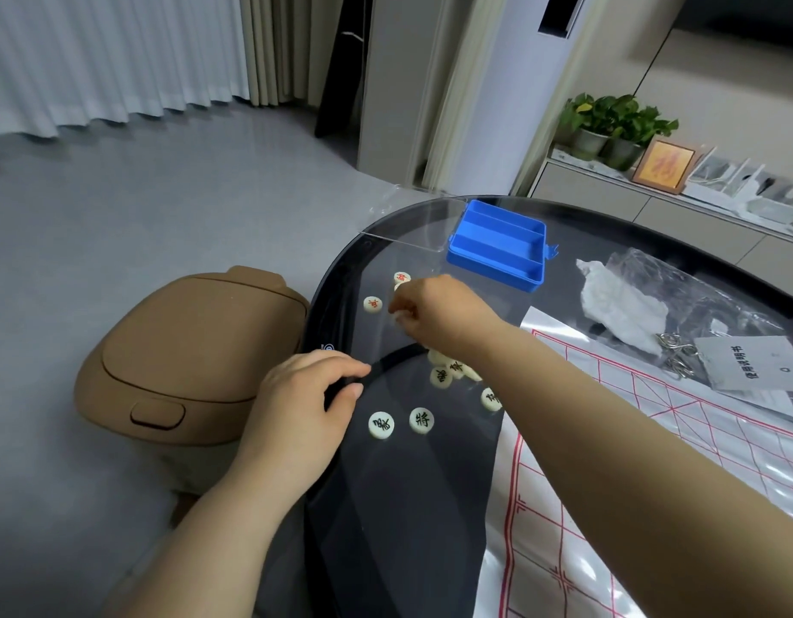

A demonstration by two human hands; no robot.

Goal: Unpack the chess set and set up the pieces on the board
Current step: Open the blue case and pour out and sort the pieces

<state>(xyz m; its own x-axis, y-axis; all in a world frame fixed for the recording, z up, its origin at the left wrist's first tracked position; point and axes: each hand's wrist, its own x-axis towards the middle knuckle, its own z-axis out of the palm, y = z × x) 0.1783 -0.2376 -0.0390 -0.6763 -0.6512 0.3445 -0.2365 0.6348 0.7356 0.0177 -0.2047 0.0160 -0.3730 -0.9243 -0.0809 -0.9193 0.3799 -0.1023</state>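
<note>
1. Dark glass table (408, 528) fills the near right of the view.
2. Red-gridded board sheet (564, 506) lies flat on the table's right part. Its left edge runs away from the person.
3. Blue box (497, 247) sits open near the far rim, its three troughs running left to right.
4. Left hand (305, 394) rests on the table's rim, fingers loosely bent.
5. Right hand (430, 314) reaches across, fingers curled round a pale piece (397, 315).
6. Round pieces (381, 425) lie flat, characters up, left of the board sheet.

The right hand (435, 314) hides whatever its fingers (406, 305) pinch; the board (608, 483) runs off-frame.
</note>
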